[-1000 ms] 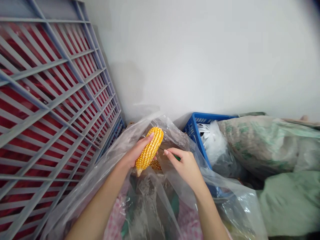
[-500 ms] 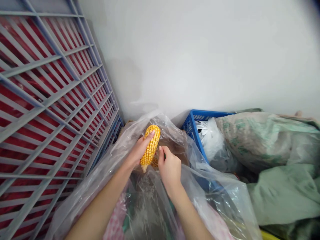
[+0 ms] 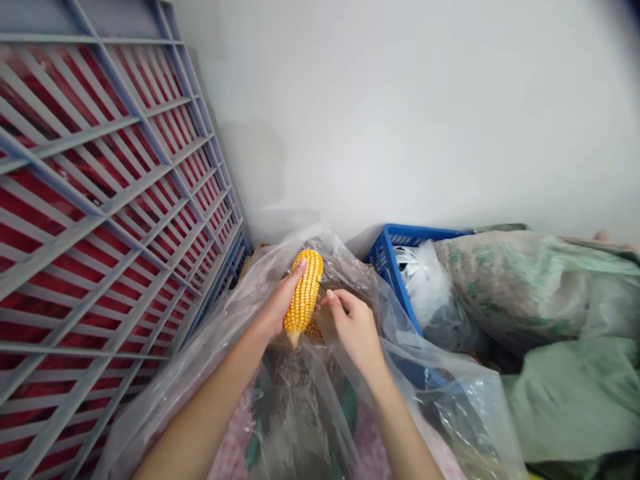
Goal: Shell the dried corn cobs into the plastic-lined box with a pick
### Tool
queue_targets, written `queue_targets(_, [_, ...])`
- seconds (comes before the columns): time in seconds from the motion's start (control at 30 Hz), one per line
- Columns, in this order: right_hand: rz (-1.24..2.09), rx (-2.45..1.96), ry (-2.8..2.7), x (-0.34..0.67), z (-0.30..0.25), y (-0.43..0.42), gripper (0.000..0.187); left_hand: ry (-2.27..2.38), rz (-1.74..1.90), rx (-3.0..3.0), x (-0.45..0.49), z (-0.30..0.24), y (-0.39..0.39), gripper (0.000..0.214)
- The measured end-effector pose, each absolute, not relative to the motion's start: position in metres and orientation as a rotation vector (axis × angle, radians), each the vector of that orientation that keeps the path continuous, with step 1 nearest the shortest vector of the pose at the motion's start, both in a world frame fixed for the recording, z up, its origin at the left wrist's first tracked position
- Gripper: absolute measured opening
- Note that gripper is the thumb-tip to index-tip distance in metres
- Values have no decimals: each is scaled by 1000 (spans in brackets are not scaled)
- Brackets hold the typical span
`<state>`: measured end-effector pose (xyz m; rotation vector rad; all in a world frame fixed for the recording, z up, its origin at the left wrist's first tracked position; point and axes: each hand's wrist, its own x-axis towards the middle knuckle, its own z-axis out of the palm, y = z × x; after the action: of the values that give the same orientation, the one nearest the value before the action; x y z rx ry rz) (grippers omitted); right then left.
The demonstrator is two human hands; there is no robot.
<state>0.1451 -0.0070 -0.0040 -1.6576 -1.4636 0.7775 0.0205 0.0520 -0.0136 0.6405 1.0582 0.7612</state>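
Right fingers [image 3: 343,301] shifted; corncob [image 3: 304,298] just beside

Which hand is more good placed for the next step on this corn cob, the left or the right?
Probably the right hand: its fingers are free, right beside the corn cob. The left hand is already holding the cob, so it is busy.

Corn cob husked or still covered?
Husked: bare yellow kernels show along the corn cob, held in the left hand, with no husk over them.
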Motion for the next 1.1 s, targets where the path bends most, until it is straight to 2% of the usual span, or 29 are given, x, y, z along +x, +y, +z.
queue_targets(0.27, [623, -1682, -1614, 170, 5, -9, 34, 1077, 708, 606, 18, -2, 56, 48])
queue_targets(0.6, [761, -1681, -1669, 170, 5, -8, 32, 1077, 660, 696, 21, -4, 51, 53])
queue_targets(0.77, [763, -1743, -1728, 172, 6, -8, 31, 1119, 709, 866, 21, -7, 48, 47])
queue_targets(1.1, [536, -2000, -1650, 143, -11, -13, 29, 1101, 710, 956, 22, -19, 49, 50])
